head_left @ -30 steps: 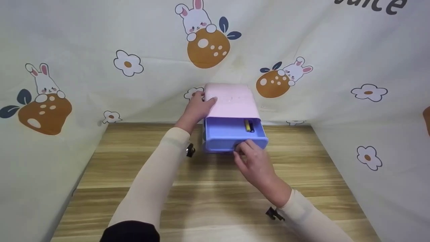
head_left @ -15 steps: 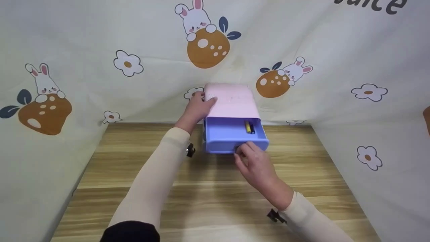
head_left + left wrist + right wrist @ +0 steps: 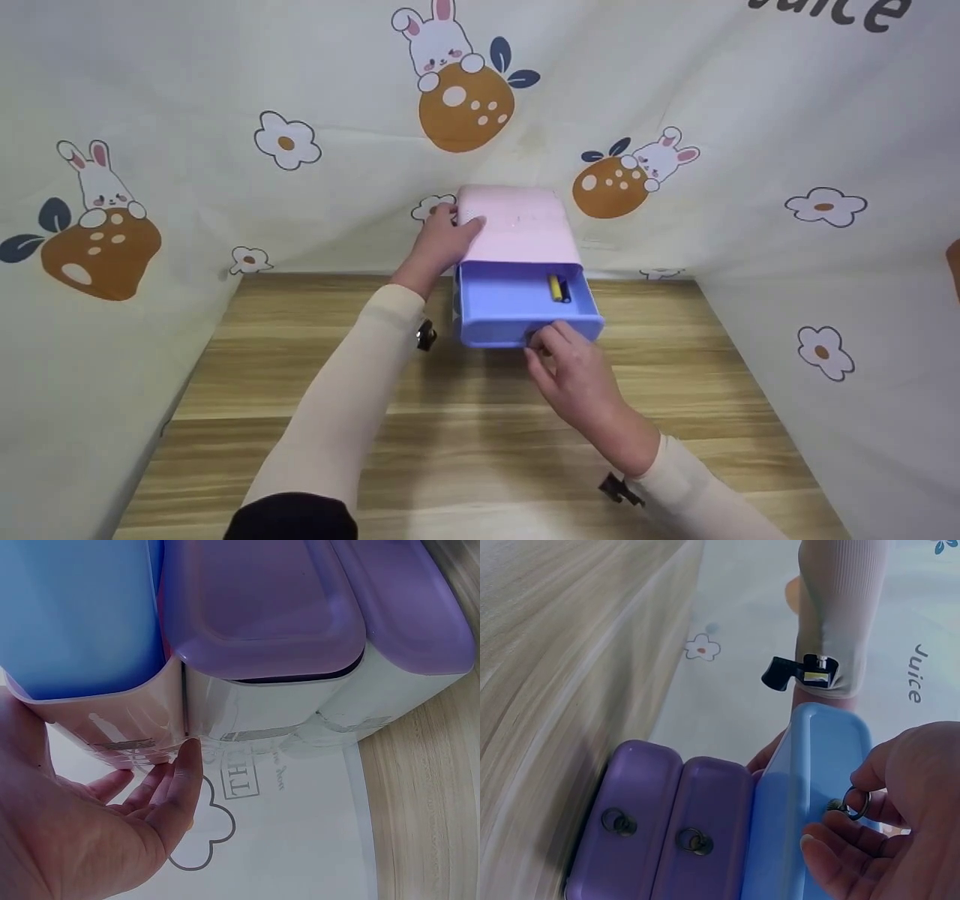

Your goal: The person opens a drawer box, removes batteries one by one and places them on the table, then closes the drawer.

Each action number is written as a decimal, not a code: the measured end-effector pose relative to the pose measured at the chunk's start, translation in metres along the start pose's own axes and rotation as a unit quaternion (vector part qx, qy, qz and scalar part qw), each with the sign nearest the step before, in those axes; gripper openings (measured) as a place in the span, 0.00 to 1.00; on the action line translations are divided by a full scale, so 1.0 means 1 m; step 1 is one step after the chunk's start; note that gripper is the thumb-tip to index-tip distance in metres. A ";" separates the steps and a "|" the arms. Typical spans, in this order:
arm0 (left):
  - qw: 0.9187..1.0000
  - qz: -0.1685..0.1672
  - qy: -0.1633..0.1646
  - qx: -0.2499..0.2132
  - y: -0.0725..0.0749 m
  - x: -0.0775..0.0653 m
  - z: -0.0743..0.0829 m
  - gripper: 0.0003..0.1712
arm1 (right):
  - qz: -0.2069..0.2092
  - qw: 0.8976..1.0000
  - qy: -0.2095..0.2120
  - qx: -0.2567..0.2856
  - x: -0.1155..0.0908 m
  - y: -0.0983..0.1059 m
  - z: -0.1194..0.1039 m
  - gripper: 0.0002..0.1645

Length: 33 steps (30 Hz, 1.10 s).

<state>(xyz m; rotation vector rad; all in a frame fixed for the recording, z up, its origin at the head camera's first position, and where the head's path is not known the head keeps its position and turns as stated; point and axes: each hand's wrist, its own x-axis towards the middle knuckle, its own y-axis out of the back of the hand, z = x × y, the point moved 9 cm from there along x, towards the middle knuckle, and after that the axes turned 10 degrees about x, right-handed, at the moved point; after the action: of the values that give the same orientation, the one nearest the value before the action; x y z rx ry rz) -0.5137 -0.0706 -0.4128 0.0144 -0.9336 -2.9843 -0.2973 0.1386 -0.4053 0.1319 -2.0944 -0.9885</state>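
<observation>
A small drawer cabinet with a pink top (image 3: 517, 232) stands at the back, its blue top drawer (image 3: 491, 330) pulled out. Inside the drawer, a yellow cylinder (image 3: 555, 288) and a black cylinder (image 3: 565, 289) lie side by side, looking like batteries. My right hand (image 3: 581, 379) pinches the drawer's metal ring pull (image 3: 867, 806) between thumb and fingers. At the cabinet's upper left edge, my left hand (image 3: 442, 238) holds it, thumb on the top and fingers against the side. Two purple drawers (image 3: 714, 799) below are pushed in.
A wood-grain table (image 3: 480, 450) lies under the cabinet. Cloth printed with rabbits and flowers (image 3: 352, 202) hangs behind and on both sides. Black clips (image 3: 426, 335) sit at the sleeve cuffs.
My right hand has drawn the blue drawer slightly farther out towards me, and the two cylinders have come along. The left hand has stayed on the cabinet.
</observation>
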 end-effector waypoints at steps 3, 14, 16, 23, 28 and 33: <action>1.000 0.002 0.000 0.003 -0.001 0.000 -0.001 0.47 | -0.004 1.000 -0.002 -0.001 -0.002 0.000 -0.001 0.10; 1.000 -0.002 -0.004 0.008 0.001 -0.001 0.000 0.47 | 0.007 1.000 0.024 -0.013 -0.006 0.004 -0.006 0.10; 1.000 -0.002 -0.003 0.006 0.001 0.000 0.000 0.47 | 0.005 1.000 0.020 -0.013 -0.006 0.004 -0.007 0.10; 1.000 0.002 -0.004 0.006 -0.001 0.002 -0.002 0.47 | -0.007 1.000 0.001 -0.008 -0.008 0.004 -0.006 0.10; 1.000 0.001 -0.002 0.001 -0.001 0.002 -0.002 0.47 | -0.007 1.000 0.000 -0.004 -0.010 0.004 -0.006 0.09; 1.000 -0.005 -0.001 -0.003 0.000 0.001 -0.001 0.47 | -0.005 1.000 0.005 -0.010 -0.012 0.003 -0.007 0.09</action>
<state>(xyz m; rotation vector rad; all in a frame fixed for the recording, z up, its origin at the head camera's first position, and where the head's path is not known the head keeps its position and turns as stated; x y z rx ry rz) -0.5145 -0.0708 -0.4138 0.0165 -0.9290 -2.9965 -0.2836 0.1407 -0.4082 0.1369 -2.0760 -1.0139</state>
